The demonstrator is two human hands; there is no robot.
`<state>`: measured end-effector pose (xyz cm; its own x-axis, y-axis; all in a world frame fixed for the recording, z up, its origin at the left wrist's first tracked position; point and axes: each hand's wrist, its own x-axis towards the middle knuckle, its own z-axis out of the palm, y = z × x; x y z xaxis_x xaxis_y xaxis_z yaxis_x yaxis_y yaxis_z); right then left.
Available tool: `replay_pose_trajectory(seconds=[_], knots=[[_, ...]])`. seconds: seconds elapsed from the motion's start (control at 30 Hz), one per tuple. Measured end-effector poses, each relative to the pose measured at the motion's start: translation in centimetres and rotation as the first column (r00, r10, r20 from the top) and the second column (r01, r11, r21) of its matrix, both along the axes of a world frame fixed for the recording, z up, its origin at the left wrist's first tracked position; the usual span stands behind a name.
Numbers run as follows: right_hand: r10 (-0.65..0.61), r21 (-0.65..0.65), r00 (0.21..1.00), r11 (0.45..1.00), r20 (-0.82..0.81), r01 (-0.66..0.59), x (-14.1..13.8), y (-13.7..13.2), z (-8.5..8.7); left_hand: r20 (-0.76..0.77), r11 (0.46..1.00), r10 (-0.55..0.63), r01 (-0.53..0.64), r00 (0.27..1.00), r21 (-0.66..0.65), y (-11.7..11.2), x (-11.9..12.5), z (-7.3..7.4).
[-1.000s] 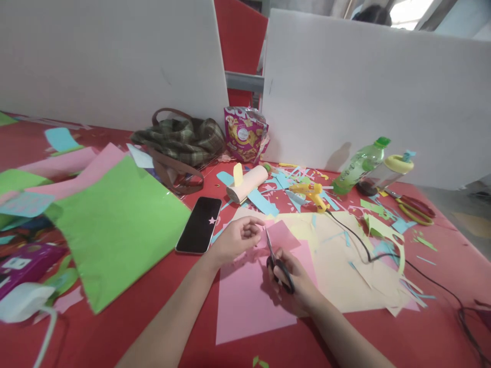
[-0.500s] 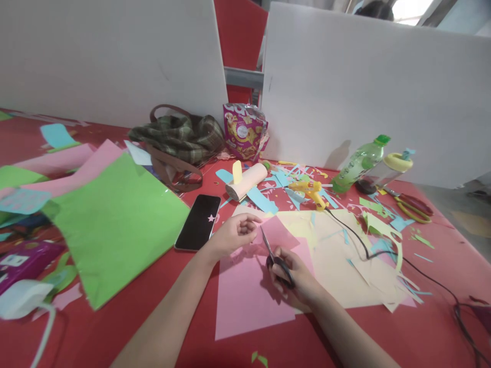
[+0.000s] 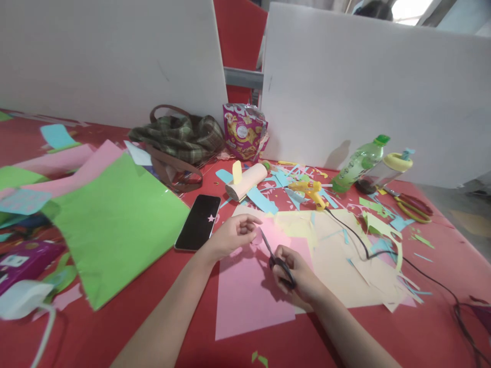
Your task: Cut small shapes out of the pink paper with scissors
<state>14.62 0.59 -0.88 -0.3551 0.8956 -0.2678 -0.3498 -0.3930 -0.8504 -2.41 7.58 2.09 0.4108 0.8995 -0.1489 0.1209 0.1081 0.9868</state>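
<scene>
My left hand [image 3: 238, 232] is closed, its fingers pinching a small piece of pink paper [image 3: 259, 237]. In my right hand [image 3: 295, 273] is a pair of scissors [image 3: 282, 268] with black handles, and my fingers are in and around those handles. The blades point up and left, with their tips at the small pink piece. Beneath both hands lies a larger pink sheet [image 3: 253, 306]. A dark phone [image 3: 198, 223] with a little pink star [image 3: 210, 218] on its screen sits just left of my left hand.
A yellow hot glue gun [image 3: 309, 189] with a black cord rests behind a cream sheet [image 3: 345, 276]. Farther back are a paper-covered tube [image 3: 249, 182], a snack bag [image 3: 245, 132] and a green bottle [image 3: 358, 163]. A green sheet [image 3: 123, 230] covers the left side.
The pink flap between my left hand and the scissors has come away and dropped out of its raised position. My right hand and the scissors have shifted slightly right.
</scene>
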Motion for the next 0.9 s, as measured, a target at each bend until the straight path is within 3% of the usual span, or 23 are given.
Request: replay_pose_trajectory(seconds=[0.17,0.4,0.63,0.9], knots=[[-0.144,0.068,0.989,0.987,-0.028,0.145,-0.2,0.2,-0.5,-0.011,0.999,0.032,-0.031,0.999,0.032,-0.2,0.5,-0.4],[-0.421,0.199,0.906,0.885,-0.046,0.422,-0.4,0.7,-0.7,0.098,0.999,-0.036,0.038,0.994,-0.011,-1.7,2.6,-0.8],[-0.522,0.228,0.851,0.837,0.058,0.498,-0.3,0.6,-0.7,0.097,0.999,-0.027,0.025,0.995,0.026,-2.6,3.9,-1.3],[-0.552,0.236,0.825,0.823,0.120,0.517,-0.2,0.6,-0.6,0.069,0.999,-0.004,0.001,0.998,0.042,-2.8,4.1,-1.4]])
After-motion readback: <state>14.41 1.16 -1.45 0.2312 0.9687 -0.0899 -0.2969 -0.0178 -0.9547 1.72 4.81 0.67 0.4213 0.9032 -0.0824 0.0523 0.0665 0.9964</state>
